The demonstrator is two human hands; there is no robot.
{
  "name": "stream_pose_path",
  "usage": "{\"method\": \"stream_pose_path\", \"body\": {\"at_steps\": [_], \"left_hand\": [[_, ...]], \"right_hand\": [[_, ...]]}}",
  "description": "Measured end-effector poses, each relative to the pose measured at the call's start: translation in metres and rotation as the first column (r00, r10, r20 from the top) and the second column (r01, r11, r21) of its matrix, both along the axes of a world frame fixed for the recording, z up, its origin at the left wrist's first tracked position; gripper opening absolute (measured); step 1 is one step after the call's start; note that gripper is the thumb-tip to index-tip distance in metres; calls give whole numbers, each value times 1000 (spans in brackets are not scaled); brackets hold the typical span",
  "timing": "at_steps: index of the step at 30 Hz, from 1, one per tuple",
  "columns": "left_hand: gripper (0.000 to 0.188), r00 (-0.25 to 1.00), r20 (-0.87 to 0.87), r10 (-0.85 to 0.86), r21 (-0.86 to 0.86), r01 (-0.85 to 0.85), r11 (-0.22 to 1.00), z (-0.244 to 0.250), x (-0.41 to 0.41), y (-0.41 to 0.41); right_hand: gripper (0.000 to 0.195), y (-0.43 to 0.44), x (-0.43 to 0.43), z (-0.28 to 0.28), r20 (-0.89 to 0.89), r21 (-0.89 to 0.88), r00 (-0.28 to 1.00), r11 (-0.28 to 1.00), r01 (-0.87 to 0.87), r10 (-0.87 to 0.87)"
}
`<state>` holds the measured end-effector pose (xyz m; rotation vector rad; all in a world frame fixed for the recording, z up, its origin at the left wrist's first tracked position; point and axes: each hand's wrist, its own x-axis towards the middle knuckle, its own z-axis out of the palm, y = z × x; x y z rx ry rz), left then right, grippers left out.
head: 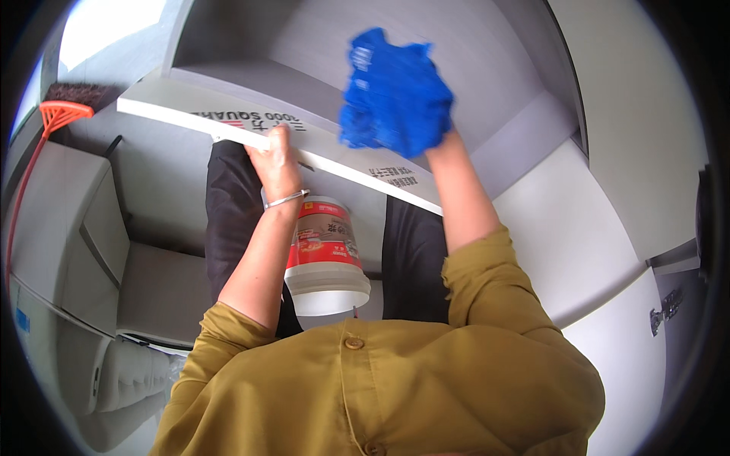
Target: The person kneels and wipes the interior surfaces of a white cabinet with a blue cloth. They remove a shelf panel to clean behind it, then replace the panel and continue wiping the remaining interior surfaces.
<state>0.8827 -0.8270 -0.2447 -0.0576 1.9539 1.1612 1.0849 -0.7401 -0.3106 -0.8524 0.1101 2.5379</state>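
Observation:
My left hand grips the front edge of a white panel that bears printed writing, with the thumb on its upper face and the fingers out of sight beneath. A blue cloth, slightly blurred, covers my right hand, of which little more than the wrist shows. The cloth is over the right part of the panel, in front of a pale grey cabinet interior. Whether it touches either surface I cannot tell. Below the panel, between the legs, is a white plastic bucket with a red printed label.
An orange-red broom with dark bristles stands at the far left beside pale cabinets. On the right are white cabinet panels and an open door with a metal hinge. A bright window is at the upper left.

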Motion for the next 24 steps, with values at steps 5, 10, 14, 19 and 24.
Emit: {"method": "stream_pose_path", "body": {"at_steps": [5,10,14,19,24], "left_hand": [[53,997,66,-50,4,50,999,-3,-7,-7],[54,990,101,-101,-41,106,994,-9,-12,-9],[55,987,123,-108,-39,114,993,-7,-15,-6],[58,963,237,-124,-34,136,990,9,-26,0],[63,945,316,-79,1,83,997,18,-31,3]], "right_hand": [[55,-2,10,82,462,212,870,931,-296,172],[58,-61,43,90,180,-337,951,924,-180,251],[82,-56,10,118,52,-79,745,746,-661,665],[65,-109,1,110,-119,-122,465,452,-884,877],[64,-119,-31,116,229,35,216,214,-976,949]]}}
